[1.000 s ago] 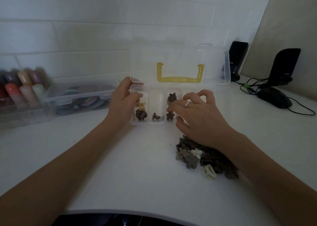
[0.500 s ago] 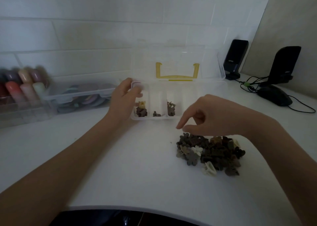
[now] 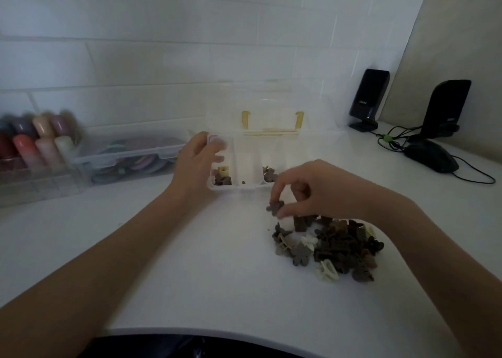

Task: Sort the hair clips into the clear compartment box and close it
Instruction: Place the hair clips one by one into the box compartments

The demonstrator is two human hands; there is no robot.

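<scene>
— Two hands show over the white table; where does each one sit?

— The left hand grips the left end of the clear box, fingers curled over its far corner. The right hand hangs just in front of the box, above the far edge of the pile of clips, and well apart from the left hand.

— Does the right hand hold anything?

— Yes, its thumb and forefinger pinch one small grey-brown clip, lifted clear of the pile and just short of the box's near wall.

— And the box itself?

— It stands open, its clear lid with a yellow handle raised behind it. A few clips lie inside: a dark one with a yellow one in the leftmost compartment beside the left hand, one tiny one in the next, and some brown ones in the third. Further compartments to the right are too washed out to read.

— What else is around?

— Left of the box, a shut clear case holds coloured discs, beside a blurred rack of pastel bottles. At the far right stand two black speakers and a black mouse with its cable.
</scene>
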